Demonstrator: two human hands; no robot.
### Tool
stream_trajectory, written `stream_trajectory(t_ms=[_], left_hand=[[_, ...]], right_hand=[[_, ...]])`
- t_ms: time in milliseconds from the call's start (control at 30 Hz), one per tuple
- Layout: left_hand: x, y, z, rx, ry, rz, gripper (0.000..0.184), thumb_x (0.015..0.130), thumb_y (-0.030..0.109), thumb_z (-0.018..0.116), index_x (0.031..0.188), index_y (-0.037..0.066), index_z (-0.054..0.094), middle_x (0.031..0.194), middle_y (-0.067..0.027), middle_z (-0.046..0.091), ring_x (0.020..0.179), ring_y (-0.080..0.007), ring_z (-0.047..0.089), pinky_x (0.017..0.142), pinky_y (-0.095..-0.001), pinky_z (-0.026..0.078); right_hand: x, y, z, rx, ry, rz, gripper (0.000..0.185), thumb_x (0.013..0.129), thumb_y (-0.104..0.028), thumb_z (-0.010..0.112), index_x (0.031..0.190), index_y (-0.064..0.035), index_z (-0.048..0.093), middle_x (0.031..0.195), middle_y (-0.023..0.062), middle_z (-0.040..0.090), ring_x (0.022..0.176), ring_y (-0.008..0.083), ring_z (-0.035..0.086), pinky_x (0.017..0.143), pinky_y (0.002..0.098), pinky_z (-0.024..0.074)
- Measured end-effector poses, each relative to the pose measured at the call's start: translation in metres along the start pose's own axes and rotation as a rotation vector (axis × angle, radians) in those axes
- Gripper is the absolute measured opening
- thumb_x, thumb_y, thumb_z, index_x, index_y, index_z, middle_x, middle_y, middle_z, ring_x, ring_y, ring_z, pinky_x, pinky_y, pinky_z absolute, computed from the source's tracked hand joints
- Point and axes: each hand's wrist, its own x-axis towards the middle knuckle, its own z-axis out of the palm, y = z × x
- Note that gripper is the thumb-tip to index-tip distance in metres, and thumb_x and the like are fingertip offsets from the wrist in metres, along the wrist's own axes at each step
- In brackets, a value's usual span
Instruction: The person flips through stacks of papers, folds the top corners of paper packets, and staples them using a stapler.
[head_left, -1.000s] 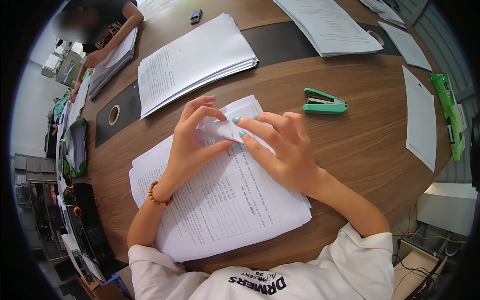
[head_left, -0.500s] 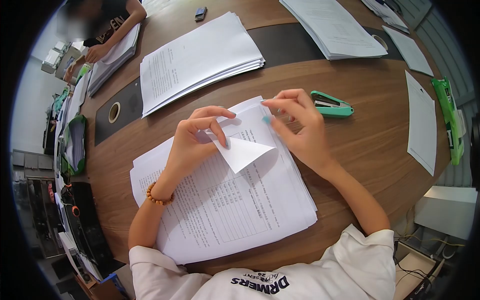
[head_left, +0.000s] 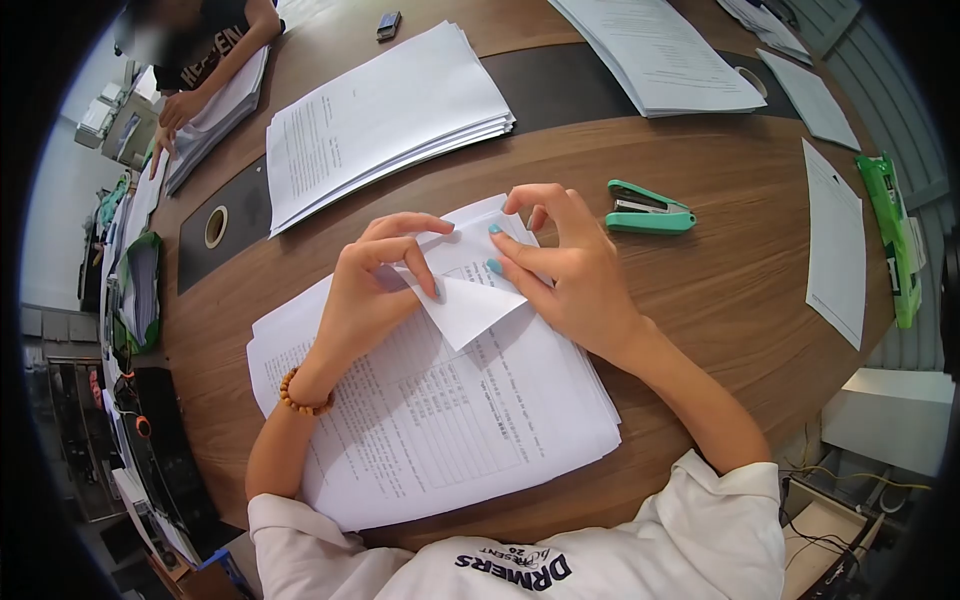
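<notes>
A stack of printed sheets (head_left: 400, 450) lies slantwise on the table in front of me. One corner of its top sheet is folded back, its white underside (head_left: 466, 308) turned up. My left hand (head_left: 380, 275), with a beaded bracelet at the wrist, pinches that turned-back sheet, a fingertip pressed on the fold. My right hand (head_left: 565, 265) is over the far right corner of the stack, fingers bent and apart, the tips at the paper beside the fold; nothing is visibly gripped in it. To the right of this hand a green stapler (head_left: 650, 208) rests on the table.
Another paper stack (head_left: 390, 125) lies beyond mine, and a further one (head_left: 665, 60) at the far right. A single sheet (head_left: 835, 245) and a green packet (head_left: 893, 240) are near the right edge. At the upper left, a person's hands (head_left: 180, 110) rest on papers.
My right hand has come down and left onto the stack's corner, near the folded sheet. The left hand keeps its pinch. The whole view has shifted slightly.
</notes>
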Motion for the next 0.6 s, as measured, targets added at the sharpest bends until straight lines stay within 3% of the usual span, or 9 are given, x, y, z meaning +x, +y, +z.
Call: stream_trajectory(t_ms=[200, 300, 367, 467, 600], left_hand=[[0.0, -0.001, -0.001, 0.004, -0.01, 0.02, 0.013, 0.06, 0.0, 0.07, 0.057, 0.01, 0.062, 0.109, -0.0064, 0.061, 0.107, -0.0204, 0.048, 0.086, -0.032, 0.042], [0.0, 0.001, -0.001, 0.006, -0.013, 0.022, 0.013, 0.06, 0.0, 0.07, 0.057, 0.01, 0.062, 0.109, -0.0066, 0.061, 0.107, -0.0206, 0.048, 0.087, -0.0324, 0.042], [0.0, 0.001, -0.001, 0.009, -0.008, 0.032, 0.015, 0.058, -0.001, 0.069, 0.056, 0.01, 0.061, 0.109, -0.0081, 0.06, 0.107, -0.0198, 0.049, 0.088, -0.0321, 0.041], [0.0, -0.003, -0.001, 0.013, 0.004, 0.046, 0.016, 0.057, -0.002, 0.069, 0.055, 0.01, 0.059, 0.109, -0.0091, 0.06, 0.106, -0.0195, 0.05, 0.09, -0.0325, 0.04], [0.001, -0.003, -0.001, -0.02, -0.014, 0.053, 0.013, 0.059, -0.002, 0.068, 0.057, 0.01, 0.063, 0.107, -0.0061, 0.062, 0.107, -0.0219, 0.047, 0.087, -0.0332, 0.043]], right_hand=[[0.0, 0.001, 0.001, 0.061, 0.036, -0.003, 0.004, 0.074, -0.008, 0.065, 0.071, -0.0053, 0.067, 0.102, 0.0001, 0.049, 0.081, 0.0172, 0.048, 0.067, 0.0319, 0.0424], [-0.004, 0.005, 0.003, 0.056, 0.014, -0.037, 0.011, 0.074, -0.011, 0.066, 0.082, -0.004, 0.067, 0.104, 0.0031, 0.048, 0.084, 0.0179, 0.049, 0.07, 0.0324, 0.0443], [-0.005, 0.004, 0.006, 0.207, 0.015, 0.164, 0.025, 0.074, -0.016, 0.067, 0.095, -0.0019, 0.065, 0.11, 0.0075, 0.046, 0.089, 0.0197, 0.05, 0.074, 0.0336, 0.0459], [-0.004, 0.014, 0.008, 0.234, -0.044, 0.117, 0.035, 0.075, -0.019, 0.067, 0.104, -0.0004, 0.062, 0.118, 0.0115, 0.044, 0.093, 0.0216, 0.051, 0.077, 0.0347, 0.0462], [0.001, 0.014, 0.007, 0.133, -0.058, 0.057, 0.028, 0.077, -0.017, 0.064, 0.1, -0.0017, 0.064, 0.122, 0.0102, 0.044, 0.094, 0.0213, 0.051, 0.076, 0.0345, 0.0462]])
